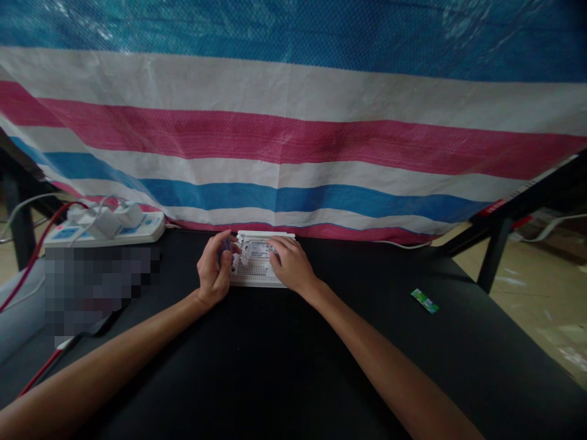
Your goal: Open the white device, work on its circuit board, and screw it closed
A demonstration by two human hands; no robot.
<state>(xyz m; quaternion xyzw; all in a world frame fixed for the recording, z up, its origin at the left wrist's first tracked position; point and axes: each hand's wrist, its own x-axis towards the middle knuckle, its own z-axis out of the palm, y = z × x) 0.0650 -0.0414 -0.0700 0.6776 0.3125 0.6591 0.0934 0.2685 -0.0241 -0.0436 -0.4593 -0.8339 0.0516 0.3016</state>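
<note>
A white router-like device with a vent grid and a printed label lies on the black table, below the striped sheet. At its left end is my left hand, with fingers and thumb curled round a small purplish item whose kind I cannot make out. White looped pieces lie on the device beside those fingers. Over the device's right end rests my right hand, its fingers laid across the top and its thumb apart from them. That hand covers the right edge.
A white power strip with plugged-in adapters stands at the back left, with red and white cables around it. Nearer me on the left is a blurred-out flat item. A small green packet lies on the right of the black table. The striped sheet hangs behind.
</note>
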